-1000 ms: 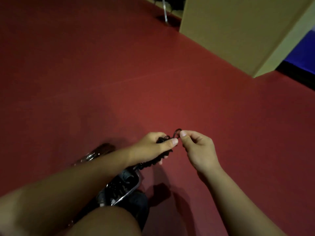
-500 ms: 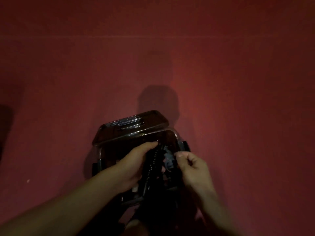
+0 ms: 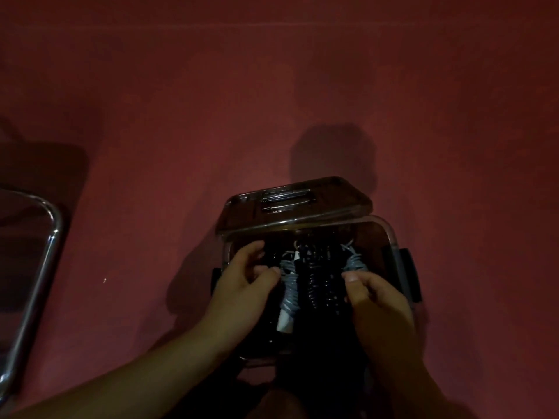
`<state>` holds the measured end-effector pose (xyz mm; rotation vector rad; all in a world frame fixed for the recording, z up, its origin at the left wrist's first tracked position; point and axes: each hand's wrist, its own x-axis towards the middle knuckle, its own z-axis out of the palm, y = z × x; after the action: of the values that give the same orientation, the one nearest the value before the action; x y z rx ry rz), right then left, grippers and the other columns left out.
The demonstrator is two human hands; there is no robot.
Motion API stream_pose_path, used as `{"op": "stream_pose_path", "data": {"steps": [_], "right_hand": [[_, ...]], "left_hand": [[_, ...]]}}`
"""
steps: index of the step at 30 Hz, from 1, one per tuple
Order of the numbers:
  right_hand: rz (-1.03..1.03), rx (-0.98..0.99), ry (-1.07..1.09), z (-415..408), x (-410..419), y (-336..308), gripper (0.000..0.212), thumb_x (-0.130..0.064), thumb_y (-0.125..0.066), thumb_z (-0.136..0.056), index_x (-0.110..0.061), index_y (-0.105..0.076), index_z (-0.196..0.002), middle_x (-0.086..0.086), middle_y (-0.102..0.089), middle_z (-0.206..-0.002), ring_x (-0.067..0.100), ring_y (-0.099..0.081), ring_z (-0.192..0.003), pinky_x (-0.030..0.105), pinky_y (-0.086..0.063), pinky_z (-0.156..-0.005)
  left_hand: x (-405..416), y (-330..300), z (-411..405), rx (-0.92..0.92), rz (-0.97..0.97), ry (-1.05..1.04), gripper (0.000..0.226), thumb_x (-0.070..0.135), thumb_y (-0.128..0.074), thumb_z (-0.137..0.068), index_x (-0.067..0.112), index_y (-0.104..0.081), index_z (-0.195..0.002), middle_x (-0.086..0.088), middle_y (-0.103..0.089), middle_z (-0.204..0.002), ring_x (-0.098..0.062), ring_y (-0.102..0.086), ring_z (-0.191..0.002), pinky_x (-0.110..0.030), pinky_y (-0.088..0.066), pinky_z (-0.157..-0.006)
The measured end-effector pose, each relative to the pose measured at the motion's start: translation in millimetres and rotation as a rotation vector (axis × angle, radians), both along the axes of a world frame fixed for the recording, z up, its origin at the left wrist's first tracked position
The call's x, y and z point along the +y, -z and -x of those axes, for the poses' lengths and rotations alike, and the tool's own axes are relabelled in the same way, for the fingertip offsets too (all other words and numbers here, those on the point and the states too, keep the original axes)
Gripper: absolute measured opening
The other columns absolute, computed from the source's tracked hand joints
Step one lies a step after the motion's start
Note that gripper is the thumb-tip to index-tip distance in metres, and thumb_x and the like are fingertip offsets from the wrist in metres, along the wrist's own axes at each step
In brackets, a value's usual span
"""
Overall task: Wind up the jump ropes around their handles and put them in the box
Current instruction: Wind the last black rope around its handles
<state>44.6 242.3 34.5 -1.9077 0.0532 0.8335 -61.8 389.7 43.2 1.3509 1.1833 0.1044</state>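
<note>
- Reaching down into the container, the left hand (image 3: pixel 246 285) has its fingers loosely curled over the left side of the contents, touching a dark bundle; whether it actually grips anything cannot be told in this dim light.
- The right hand (image 3: pixel 373 293) sits over the right side, thumb forward and fingers curled down beside a grey bundle; a firm hold on it cannot be confirmed either.
- Between the hands lies the black coiled jump rope (image 3: pixel 319 285), wound into a tight ribbed bundle and already resting inside.
- A grey rope wound round a pale handle (image 3: pixel 287 293) lies just left of the black one, and a second grey wound bundle (image 3: pixel 354 261) lies just beside the right thumb.
- All of these sit within the clear plastic storage box with dark side latches (image 3: pixel 402 267), which stands on the floor.
- Its transparent lid with a moulded handle (image 3: pixel 295 204) lies tilted across the far rim, off the opening.
- Beyond spreads the dark red floor (image 3: pixel 272 101); a chrome tube frame (image 3: pixel 45 237) shows at the left edge.
- Judging from this, winding looks done for the ropes visible and the packing is near its end; settling the bundles remains, and no loose rope shows outside.
</note>
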Motion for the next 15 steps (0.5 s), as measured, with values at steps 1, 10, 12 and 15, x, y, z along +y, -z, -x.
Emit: {"op": "stream_pose_path", "data": {"steps": [1, 10, 12, 15], "right_hand": [[0.012, 0.0, -0.006, -1.1, 0.8, 0.5, 0.019, -0.025, -0.058, -0.095, -0.026, -0.072, -0.081, -0.01, -0.071, -0.072, 0.002, -0.066, -0.066, 0.022, -0.048, -0.061], [0.261, -0.614, -0.258, -40.6, 38.0, -12.5, 0.028, -0.043, -0.063, -0.086, -0.031, -0.065, -0.111, -0.006, -0.057, -0.104, 0.012, -0.051, -0.096, 0.027, -0.04, -0.08], [0.42, -0.734, -0.318, -53.6, 50.1, -15.4, 0.044, -0.051, -0.059, -0.087, -0.027, -0.059, -0.124, 0.003, -0.052, -0.119, 0.024, -0.042, -0.108, 0.036, -0.037, -0.088], [0.607, -0.607, -0.414, -72.2, 65.2, -6.3, 0.068, -0.064, -0.05, -0.086, -0.023, -0.043, -0.14, 0.008, -0.042, -0.145, 0.034, -0.035, -0.131, 0.051, -0.035, -0.1]], "left_hand": [[5.1, -0.6, 0.0, -0.026, -0.065, -0.029, 0.029, 0.015, -0.066, -0.091, 0.031, -0.061, -0.115, 0.008, -0.068, -0.105, 0.001, -0.063, -0.082, -0.019, -0.049, -0.08], [64.8, 16.8, 3.4, 0.363, -0.717, 0.04, 0.073, 0.072, -0.053, -0.069, 0.025, -0.058, -0.124, -0.001, -0.059, -0.122, -0.02, -0.048, -0.116, -0.026, -0.031, -0.092], [74.2, 20.0, -2.4, 0.404, -0.618, 0.005, 0.081, 0.067, -0.063, -0.075, 0.016, -0.05, -0.136, -0.008, -0.054, -0.135, -0.024, -0.045, -0.128, -0.034, -0.033, -0.104], [81.4, 21.4, -15.1, 0.274, -0.181, -0.124, 0.06, 0.05, -0.071, -0.084, 0.023, -0.05, -0.133, -0.002, -0.062, -0.122, -0.017, -0.059, -0.107, -0.033, -0.046, -0.099]]}}
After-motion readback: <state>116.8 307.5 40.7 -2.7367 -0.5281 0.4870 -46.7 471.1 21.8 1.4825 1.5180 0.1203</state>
